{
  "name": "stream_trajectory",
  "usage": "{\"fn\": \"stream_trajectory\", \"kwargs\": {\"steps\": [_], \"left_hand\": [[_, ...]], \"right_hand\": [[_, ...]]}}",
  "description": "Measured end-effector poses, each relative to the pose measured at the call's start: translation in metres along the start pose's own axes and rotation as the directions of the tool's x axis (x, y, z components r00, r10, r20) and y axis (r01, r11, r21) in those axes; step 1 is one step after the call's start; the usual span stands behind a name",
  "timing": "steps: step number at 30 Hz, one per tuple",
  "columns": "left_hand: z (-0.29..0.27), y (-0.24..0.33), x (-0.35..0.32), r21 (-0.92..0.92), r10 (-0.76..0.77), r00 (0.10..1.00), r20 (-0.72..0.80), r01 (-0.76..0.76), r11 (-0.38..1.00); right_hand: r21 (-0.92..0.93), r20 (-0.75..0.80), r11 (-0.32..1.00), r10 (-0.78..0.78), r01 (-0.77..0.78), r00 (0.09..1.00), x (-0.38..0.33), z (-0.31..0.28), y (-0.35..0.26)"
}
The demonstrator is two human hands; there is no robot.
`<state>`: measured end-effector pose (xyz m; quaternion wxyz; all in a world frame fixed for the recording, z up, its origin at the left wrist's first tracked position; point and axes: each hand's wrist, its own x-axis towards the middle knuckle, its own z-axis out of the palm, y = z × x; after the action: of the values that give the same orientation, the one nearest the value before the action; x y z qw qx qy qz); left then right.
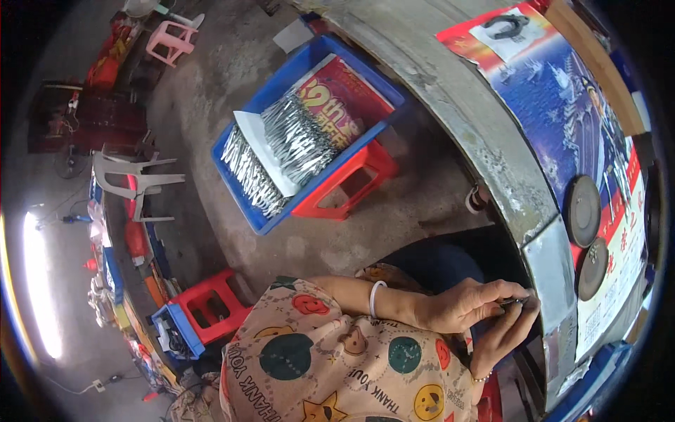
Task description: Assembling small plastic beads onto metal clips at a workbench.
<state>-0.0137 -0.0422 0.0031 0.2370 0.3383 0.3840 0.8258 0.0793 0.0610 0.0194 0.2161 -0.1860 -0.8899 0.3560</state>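
Observation:
My left hand (457, 307), with a white band at its wrist, is pinched closed at the edge of the bench. Its fingertips meet those of my right hand (500, 340), which wears a beaded bracelet. Between the fingers of both hands sits a small dark metal piece (515, 301); the fingers cover most of it, so its kind does not show. Beside the hands, a grey metal plate (550, 271) lies along the bench edge. Farther off, a blue plastic crate (239, 204) holds rows of slim shiny metal pieces (299, 137), with white paper (264, 151) between the rows.
The crate rests on a red stool (337, 193). On the bench (485, 119), two round dark discs (584, 211) and a black curved object (505, 27) lie on printed sheets. Another red stool (211, 306), a blue tray (172, 334) and a grey plastic chair (133, 179) stand at left.

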Motion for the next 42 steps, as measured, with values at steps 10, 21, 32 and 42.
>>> {"fn": "stream_trajectory", "kwargs": {"steps": [10, 21, 32, 42], "left_hand": [[-0.211, 0.118, -0.034, 0.834, 0.177, 0.823, -0.54, 0.494, 0.245], [-0.371, 0.171, -0.082, 0.771, 0.181, 0.801, -0.571, 0.598, -0.218], [-0.101, 0.109, 0.158, 0.973, -0.162, 0.986, -0.045, 0.08, 0.215], [0.001, -0.155, 0.345, 0.769, -0.2, 0.746, 0.635, -0.585, 0.258]], "right_hand": [[0.234, 0.387, 0.967, 0.0, -0.098, 0.922, 0.039, 0.004, -0.012], [0.174, 0.541, 0.985, -0.098, 0.004, 0.835, 0.056, -0.011, -0.004], [0.169, 0.497, 0.974, -0.214, 0.148, 0.841, 0.055, -0.035, 0.022], [0.289, 0.409, 0.956, -0.162, 0.041, 0.898, 0.029, -0.08, 0.051]]}}
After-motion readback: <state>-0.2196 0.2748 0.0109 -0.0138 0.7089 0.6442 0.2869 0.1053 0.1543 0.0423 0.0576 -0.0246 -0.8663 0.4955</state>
